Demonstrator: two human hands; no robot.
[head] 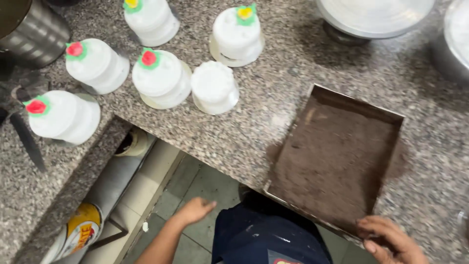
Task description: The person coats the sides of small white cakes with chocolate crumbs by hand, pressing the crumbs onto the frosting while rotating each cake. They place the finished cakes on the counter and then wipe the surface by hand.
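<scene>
My right hand (388, 239) rests at the near corner of a rectangular metal tray (359, 103) filled with brown crumbs, fingers touching its rim at the counter's front edge. My left hand (195, 210) hangs below the counter edge, over the floor, fingers loosely apart and holding nothing. Several small white iced cakes stand on the granite counter (273, 98) at the back left; one is plain (215, 87), one carries a red flower (159, 78), another a yellow flower (238, 34).
A steel container (27, 32) stands at the far left. A cake turntable (373, 17) and a steel pot (452, 41) stand at the back right. Under the counter lie a grey cylinder (112, 186) and tiled floor (195, 188). A dark knife (27, 142) lies at left.
</scene>
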